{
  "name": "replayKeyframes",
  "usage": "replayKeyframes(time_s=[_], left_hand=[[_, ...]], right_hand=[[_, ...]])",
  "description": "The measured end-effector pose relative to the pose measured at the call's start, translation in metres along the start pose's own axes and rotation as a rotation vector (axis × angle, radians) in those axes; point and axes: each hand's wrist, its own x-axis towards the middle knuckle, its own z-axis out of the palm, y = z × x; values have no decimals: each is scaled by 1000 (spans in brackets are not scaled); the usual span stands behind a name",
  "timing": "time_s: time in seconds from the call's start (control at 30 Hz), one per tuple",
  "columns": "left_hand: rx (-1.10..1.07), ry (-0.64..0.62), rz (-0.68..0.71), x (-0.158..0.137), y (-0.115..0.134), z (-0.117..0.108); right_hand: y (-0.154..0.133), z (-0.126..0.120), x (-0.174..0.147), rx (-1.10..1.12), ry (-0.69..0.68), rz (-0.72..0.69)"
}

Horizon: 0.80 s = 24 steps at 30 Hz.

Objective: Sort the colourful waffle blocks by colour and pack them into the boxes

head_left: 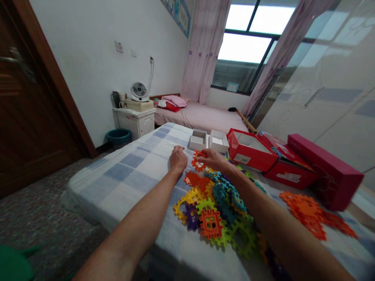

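Note:
My right hand (214, 159) pinches an orange gear-edged building piece (197, 164), held upright at the far side of a pile. To its left, my left hand (178, 159) rests on the checked cloth with its fingers curled; whatever they hold, if anything, is hidden. Below both hands spreads the pile of interlocking plastic pieces: yellow pieces (191, 195), a purple piece (192, 217), teal pieces (224, 195), a green piece (243, 236) and an orange window piece (211, 223). My right forearm covers part of the pile.
Two small white boxes (219, 145) stand behind my hands, beside an open red box (251, 150). A long dark-red box (324, 168) lies at the right. More orange pieces (304, 210) form a separate heap there. The table's left edge borders the floor; a bed (205, 115) lies beyond.

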Motion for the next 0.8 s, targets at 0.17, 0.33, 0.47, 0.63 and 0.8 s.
replayKeyframes(time_s=[0.17,0.33,0.47,0.63,0.8], left_hand=[[-88,68,-91,3,-1,-2],[-87,46,-54,1,-1,-1],[-61,18,-40,0,0,-2],[-36,-11,-28,0,1,-3],[-30,-17,-13,2,0,-1]], right_hand=[[-12,4,-19,100,-184,-66],[-33,21,-26,-159,-189,-10],[-38,22,-25,-188,-187,-1],[-34,18,-27,-155,-199,-43],[-28,27,-31,17,-82,-151]])
